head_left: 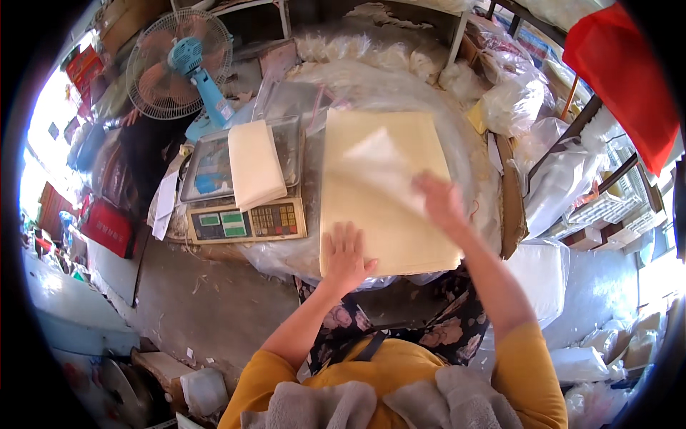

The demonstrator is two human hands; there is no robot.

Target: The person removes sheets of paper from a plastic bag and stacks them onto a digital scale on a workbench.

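A stack of large cream paper sheets (389, 247) lies in front of me. My left hand (346, 256) rests flat on the stack's near left corner, fingers stretched out. Over the right part of the stack, my right hand (439, 200) is smeared by motion, so whether its fingers grip anything does not show. A blurred white piece (377, 151), thin like a sheet, slants across the stack toward that hand; the contact is unclear. Left of the stack, a smaller pile of folded cream paper (255, 164) lies on the metal pan of a weighing scale (246, 220).
A blue standing fan (187, 57) is at the far left. Clear plastic sheeting (357, 79) spreads beneath and behind the stack. A cardboard edge (511, 200) stands at the right. Plastic bags (518, 100) pile at the far right, near a hanging red cloth (629, 79).
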